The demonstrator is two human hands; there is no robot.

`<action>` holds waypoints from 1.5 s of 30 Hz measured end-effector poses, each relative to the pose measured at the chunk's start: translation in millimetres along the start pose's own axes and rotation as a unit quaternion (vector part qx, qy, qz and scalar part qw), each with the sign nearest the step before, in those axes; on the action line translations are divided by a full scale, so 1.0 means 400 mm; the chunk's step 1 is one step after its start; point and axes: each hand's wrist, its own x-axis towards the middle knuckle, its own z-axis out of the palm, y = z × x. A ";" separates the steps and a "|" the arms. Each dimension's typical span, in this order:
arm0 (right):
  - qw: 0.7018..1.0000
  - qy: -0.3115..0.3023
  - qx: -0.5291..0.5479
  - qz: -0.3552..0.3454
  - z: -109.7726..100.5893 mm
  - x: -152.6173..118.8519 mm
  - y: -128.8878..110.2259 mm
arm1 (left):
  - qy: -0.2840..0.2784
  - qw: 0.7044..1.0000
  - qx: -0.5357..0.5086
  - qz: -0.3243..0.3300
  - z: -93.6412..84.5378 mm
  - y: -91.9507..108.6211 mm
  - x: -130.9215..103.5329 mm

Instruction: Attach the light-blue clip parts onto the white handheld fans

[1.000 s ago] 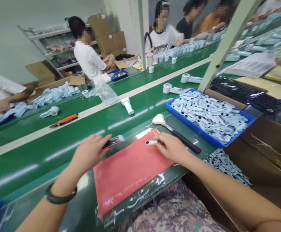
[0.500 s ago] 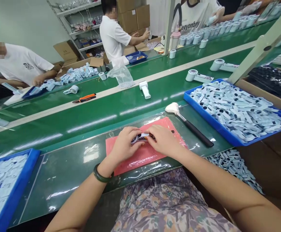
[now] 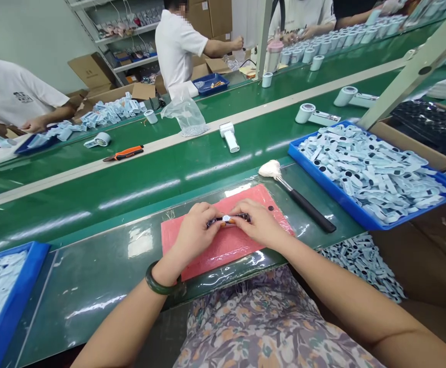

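Note:
Over the pink mat (image 3: 223, 250), my left hand (image 3: 197, 227) and my right hand (image 3: 259, 222) grip opposite ends of a small light-blue and black plastic part (image 3: 226, 219). Both thumbs press on its near side, and the fingers wrap round the far side. Much of the part is hidden by my fingers, so its full shape cannot be made out. A small black disc (image 3: 271, 208) lies on the mat to the right of my right hand. Beyond the mat's far right corner rests a mallet (image 3: 303, 202) with a black handle and a white-wrapped head.
A blue tray (image 3: 376, 225) of light-blue plastic pieces stands at right, another blue tray (image 3: 23, 291) at left. The green conveyor belt (image 3: 161, 189) carries a white handheld housing (image 3: 229, 137) and orange-handled pliers (image 3: 125, 153). Co-workers sit across the belt; a metal post (image 3: 407, 71) slants at right.
The part between my hands has been turned, so a different side faces up. Both hands keep hold of it. The view has shifted slightly, and the co-workers' arms have moved.

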 end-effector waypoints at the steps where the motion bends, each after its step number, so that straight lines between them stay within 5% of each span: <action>1: 1.000 -0.016 0.019 0.004 -0.001 -0.001 0.006 | 0.000 1.000 0.002 0.006 -0.001 0.003 -0.003; 10: 0.983 -0.158 -0.063 -0.069 -0.021 -0.041 0.001 | -0.003 0.993 0.103 0.059 0.032 0.042 -0.095; 17: 0.979 -0.148 -0.086 -0.114 -0.011 -0.063 0.007 | -0.004 0.984 0.168 0.050 0.060 0.058 -0.117; 22: 0.975 -0.135 -0.153 -0.092 0.001 -0.050 -0.001 | -0.033 0.987 0.154 0.036 0.046 0.059 -0.088; 30: 0.967 -0.155 -0.135 -0.152 -0.006 -0.043 0.013 | -0.063 0.981 0.172 0.060 0.035 0.055 -0.079; 35: 0.970 -0.170 -0.126 -0.122 -0.016 -0.039 0.006 | -0.083 0.977 0.184 0.069 0.021 0.062 -0.067; 39: 0.975 -0.209 -0.048 -0.065 -0.083 0.040 -0.003 | -0.113 0.956 0.249 0.109 -0.020 0.046 -0.028; 42: 0.986 -0.103 -0.130 0.036 -0.156 0.185 0.012 | -0.115 0.932 0.298 0.173 -0.070 -0.023 0.073; 45: 0.964 -0.001 -0.219 0.149 -0.224 0.366 0.058 | -0.049 0.910 0.364 0.191 -0.120 -0.112 0.238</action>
